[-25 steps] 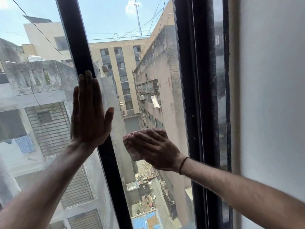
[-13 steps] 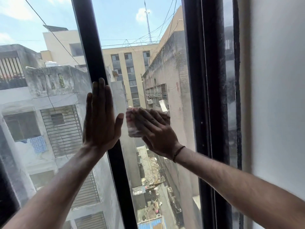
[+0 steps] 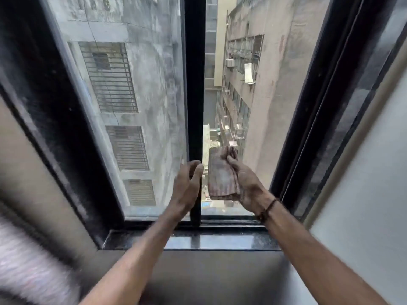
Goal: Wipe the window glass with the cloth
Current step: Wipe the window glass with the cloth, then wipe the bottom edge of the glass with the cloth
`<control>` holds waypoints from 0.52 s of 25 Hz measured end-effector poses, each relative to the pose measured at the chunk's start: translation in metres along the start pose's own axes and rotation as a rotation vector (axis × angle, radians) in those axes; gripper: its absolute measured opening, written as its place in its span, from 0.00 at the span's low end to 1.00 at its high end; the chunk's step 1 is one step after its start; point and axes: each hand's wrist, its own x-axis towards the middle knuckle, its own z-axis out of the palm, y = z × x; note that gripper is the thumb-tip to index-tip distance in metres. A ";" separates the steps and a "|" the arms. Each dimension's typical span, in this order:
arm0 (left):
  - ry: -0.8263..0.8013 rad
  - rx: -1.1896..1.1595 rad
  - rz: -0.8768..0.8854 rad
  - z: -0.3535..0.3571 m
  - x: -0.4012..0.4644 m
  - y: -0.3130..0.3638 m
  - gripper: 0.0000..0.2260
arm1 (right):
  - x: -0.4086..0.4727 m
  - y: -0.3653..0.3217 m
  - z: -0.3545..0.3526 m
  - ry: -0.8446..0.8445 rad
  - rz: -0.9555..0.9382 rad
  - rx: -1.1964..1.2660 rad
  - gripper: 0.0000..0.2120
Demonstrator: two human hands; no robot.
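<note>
Centrally, black mullion (image 3: 195, 84) between hands (image 3: 222, 181).

Window glass (image 3: 259, 106) spans between the left frame post (image 3: 55, 119) and the right frame post (image 3: 319, 111), split by a vertical centre bar (image 3: 195, 84). Sill (image 3: 220, 241) runs along the bottom, below both panes. Left hand (image 3: 186, 188) sits low on the centre bar, fingers over its left edge. Right hand (image 3: 246, 183) is just right of the bar, in front of the right pane, near its bottom. Cloth (image 3: 222, 175) lies between the two hands, against the right palm, thumb over its top right corner. Wristband (image 3: 267, 209) on right wrist, above the sill. Wall (image 3: 363, 216) right of the frame.
</note>
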 end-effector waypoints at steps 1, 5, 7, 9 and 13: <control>-0.056 -0.175 -0.190 -0.002 -0.014 -0.022 0.16 | 0.001 0.028 0.009 -0.049 0.098 0.031 0.19; 0.205 -0.377 -0.580 -0.022 -0.082 -0.127 0.07 | 0.006 0.162 0.028 -0.096 0.389 0.016 0.22; 0.305 -0.326 -0.711 -0.031 -0.120 -0.181 0.13 | 0.005 0.230 0.027 -0.079 0.457 -0.161 0.19; 0.380 -0.283 -0.852 -0.040 -0.171 -0.239 0.16 | -0.001 0.311 0.024 -0.094 0.507 -0.392 0.17; 0.458 -0.221 -1.153 -0.040 -0.276 -0.337 0.15 | -0.030 0.458 0.007 -0.162 0.677 -0.688 0.17</control>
